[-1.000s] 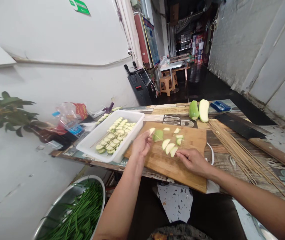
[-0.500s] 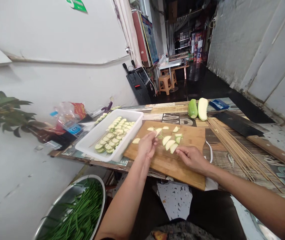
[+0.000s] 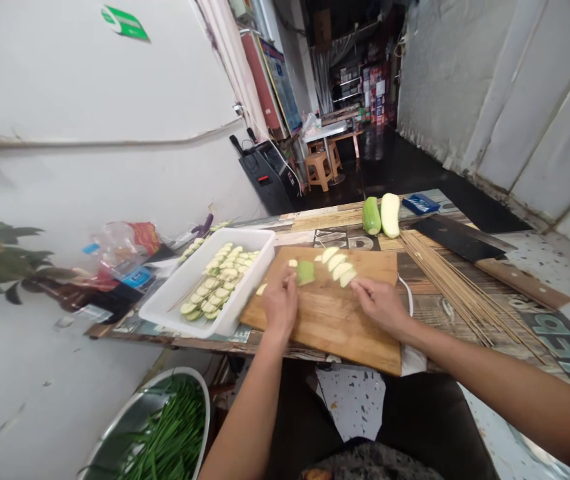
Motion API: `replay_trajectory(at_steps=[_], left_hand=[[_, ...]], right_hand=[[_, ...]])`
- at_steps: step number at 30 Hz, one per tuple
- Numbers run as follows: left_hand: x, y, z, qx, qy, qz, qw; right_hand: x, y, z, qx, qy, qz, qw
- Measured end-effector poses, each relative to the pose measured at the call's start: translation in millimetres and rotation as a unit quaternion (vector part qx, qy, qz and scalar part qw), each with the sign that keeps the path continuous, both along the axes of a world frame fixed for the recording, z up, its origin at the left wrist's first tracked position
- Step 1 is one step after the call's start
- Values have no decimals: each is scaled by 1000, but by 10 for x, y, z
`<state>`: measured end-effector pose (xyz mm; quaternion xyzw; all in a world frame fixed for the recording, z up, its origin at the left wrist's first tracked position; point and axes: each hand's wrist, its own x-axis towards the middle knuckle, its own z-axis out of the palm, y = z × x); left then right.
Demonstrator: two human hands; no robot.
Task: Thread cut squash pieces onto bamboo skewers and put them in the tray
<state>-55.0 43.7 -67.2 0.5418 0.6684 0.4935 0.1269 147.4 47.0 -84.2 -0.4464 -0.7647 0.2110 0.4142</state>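
Observation:
My left hand (image 3: 281,298) rests on the wooden cutting board (image 3: 332,320), fingers pinched on a green zucchini slice (image 3: 305,272). My right hand (image 3: 379,303) is closed at the near end of a thin skewer carrying three pale zucchini slices (image 3: 339,265). A few loose slices lie on the board nearby. To the left stands a white tray (image 3: 175,293) holding several skewered zucchini rows.
Two zucchini halves (image 3: 381,215) lie at the table's far side. A bundle of bamboo skewers (image 3: 455,283) and a cleaver (image 3: 479,257) lie to the right. A metal bowl of green stalks (image 3: 165,433) sits low left. Bags and a plant clutter the left.
The camera view tilted down and left. My left hand moved nearer along the board and now pinches a green slice; the skewered slices have bunched closer together.

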Motion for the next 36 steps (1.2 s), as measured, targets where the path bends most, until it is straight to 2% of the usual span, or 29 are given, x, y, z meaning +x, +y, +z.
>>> replay_trajectory(at_steps=[1,3,5,7,10,15,25,29,32,36], left_hand=[[-73,8,-33,3,107,-14,994],[-169,37,-109,-6,256,-43,966],[-196,71,-187,-24,334,-50,941],[-181,101,-249,-29,370,-35,928],[-138,132,-295,-17,383,-17,923],[-69,137,-273,-14,353,-8,936],[-26,89,-191,-20,341,-95,935],[-14,64,-203,7,337,-68,939],[-1,41,-210,-10,366,-46,929],[34,-4,-209,-38,441,-35,896]], right_hand=[[6,7,5,-1,-1,-10,1000],[10,12,16,-8,-5,-19,1000],[5,7,26,-10,-8,-24,1000],[-2,1,27,-7,-3,-28,1000],[-9,1,16,-2,5,-30,1000],[-8,12,8,-5,-4,-24,1000],[-3,-3,21,-12,0,-27,1000],[1,-2,10,-11,3,-20,1000],[-1,-1,5,-10,6,-19,1000],[-2,-5,10,-9,5,-23,1000]])
